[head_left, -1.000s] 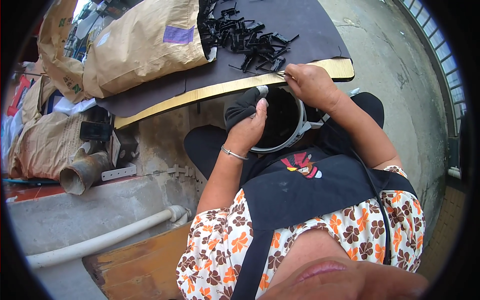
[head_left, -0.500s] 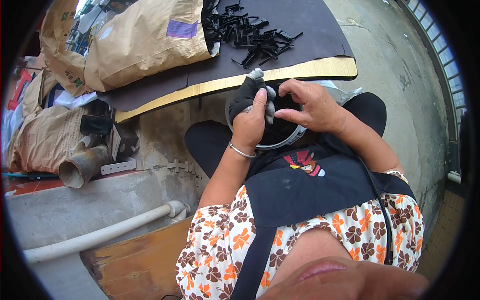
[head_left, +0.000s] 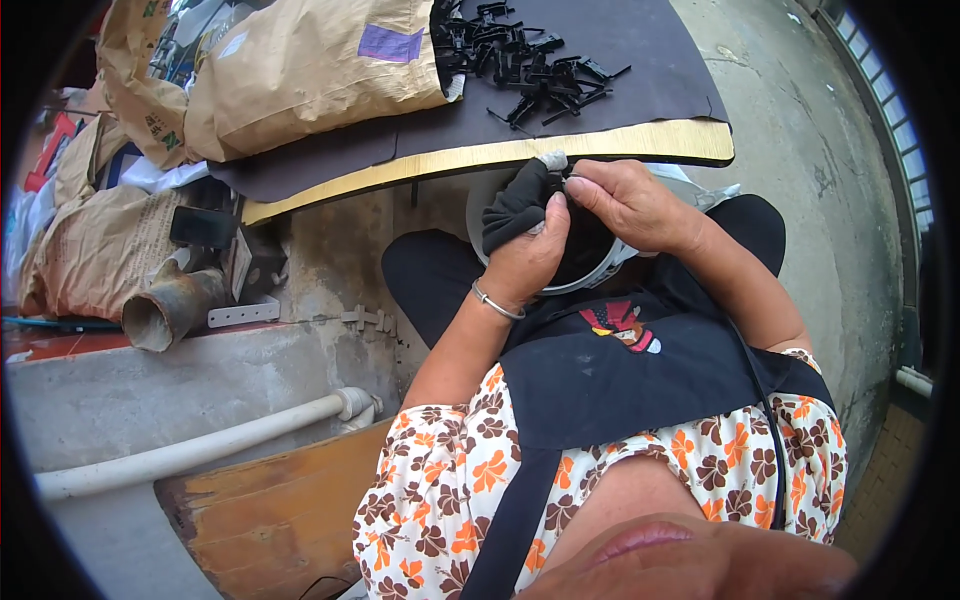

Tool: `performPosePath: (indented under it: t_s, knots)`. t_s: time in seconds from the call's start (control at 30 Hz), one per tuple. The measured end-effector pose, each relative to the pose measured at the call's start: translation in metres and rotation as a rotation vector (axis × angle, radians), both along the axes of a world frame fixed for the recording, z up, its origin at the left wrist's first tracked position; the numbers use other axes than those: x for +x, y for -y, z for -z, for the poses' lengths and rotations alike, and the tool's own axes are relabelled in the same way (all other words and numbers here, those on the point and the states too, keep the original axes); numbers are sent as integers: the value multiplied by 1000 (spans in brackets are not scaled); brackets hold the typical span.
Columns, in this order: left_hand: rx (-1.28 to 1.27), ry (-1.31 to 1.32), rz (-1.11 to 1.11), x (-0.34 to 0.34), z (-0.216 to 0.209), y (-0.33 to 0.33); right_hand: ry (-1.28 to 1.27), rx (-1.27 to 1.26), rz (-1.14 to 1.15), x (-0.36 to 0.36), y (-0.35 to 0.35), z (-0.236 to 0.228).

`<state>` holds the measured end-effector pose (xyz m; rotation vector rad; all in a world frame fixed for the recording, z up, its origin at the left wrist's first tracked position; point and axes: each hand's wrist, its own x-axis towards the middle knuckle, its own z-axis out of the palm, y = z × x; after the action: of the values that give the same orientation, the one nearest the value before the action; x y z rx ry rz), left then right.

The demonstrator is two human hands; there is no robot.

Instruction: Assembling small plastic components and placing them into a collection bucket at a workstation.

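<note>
My left hand [head_left: 530, 255] is closed on a bunched black cloth [head_left: 512, 208] with a pale grey end, perhaps a glove; the cloth covers most of its fingers. At the cloth's right side, thumb and fingertips of my right hand [head_left: 630, 205] pinch together on a small black piece [head_left: 561, 178], mostly hidden between the two hands. Both hands are over a round white-rimmed bucket [head_left: 600, 272] between my knees, its inside dark. On the table, beyond my hands, lies a loose pile of small black plastic parts [head_left: 540, 80].
The table [head_left: 660, 138] has a dark cover and a bare yellowish edge just beyond my hands. A large brown paper sack [head_left: 310, 80] lies on it at left. Further left stand another paper sack [head_left: 95, 240], a rusty pipe piece [head_left: 170, 310] and a phone-like dark slab [head_left: 203, 228].
My right hand has come in to the cloth, and its parted thumb and fingers have closed on the small black piece. The whole scene has shifted slightly right as the view moved.
</note>
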<state>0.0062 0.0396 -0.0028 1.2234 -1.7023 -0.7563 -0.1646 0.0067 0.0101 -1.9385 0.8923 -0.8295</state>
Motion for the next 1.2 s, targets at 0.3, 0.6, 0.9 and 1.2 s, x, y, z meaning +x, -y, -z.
performPosePath:
  t_s: [0.3, 0.6, 0.9, 1.2]
  knots:
    - [-269, 170, -1, -14, 8, 0, 134, 160, 2, 0, -2, 22]
    - [-299, 270, 14, -11, -1, -6, 83, 222, -83, -4, -2, 19]
    - [-430, 274, -52, -11, -1, -1, 298, 232, -99, 2, 0, 20]
    - [299, -621, 185, 10, -9, 2, 83, 64, -25, -12, 2, 17]
